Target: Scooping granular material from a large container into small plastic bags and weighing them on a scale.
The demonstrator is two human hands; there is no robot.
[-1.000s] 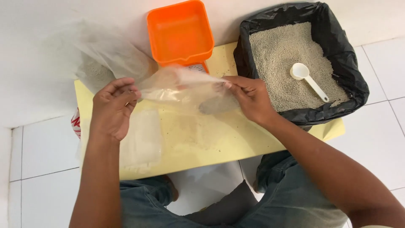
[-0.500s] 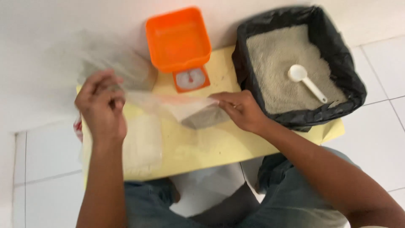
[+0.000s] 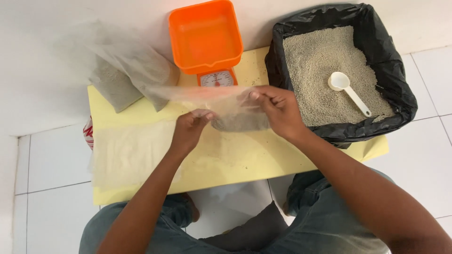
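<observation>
Now, the scene by parts, seen from the head camera looking down.
Left hand: the left hand (image 3: pixel 188 129) is over the middle of the yellow board (image 3: pixel 245 160); thumb and fingertips are pressed together on the near edge of a clear plastic bag (image 3: pixel 230 106).
Right hand: the right hand (image 3: pixel 278 110) is just right of the left one, beside the lined box; its fingers pinch the same bag at its upper right edge.
Bag: it is stretched between both hands, above the board; a small heap of grey granules (image 3: pixel 240 123) sags in its lower part, between the two hands.
Scale: an orange kitchen scale (image 3: pixel 205 35) with a square tray stands at the far edge of the board; its dial faces the person, just beyond the bag.
Box: a box lined with black plastic (image 3: pixel 400 89) sits at the right, full of pale granules; a white scoop (image 3: pixel 348 89) lies on top.
Filled bags: two filled clear bags (image 3: pixel 127 75) lie at the far left of the board.
Flat bags: a stack of empty clear bags (image 3: pixel 132 155) lies flat on the left part of the board, near the left forearm.
</observation>
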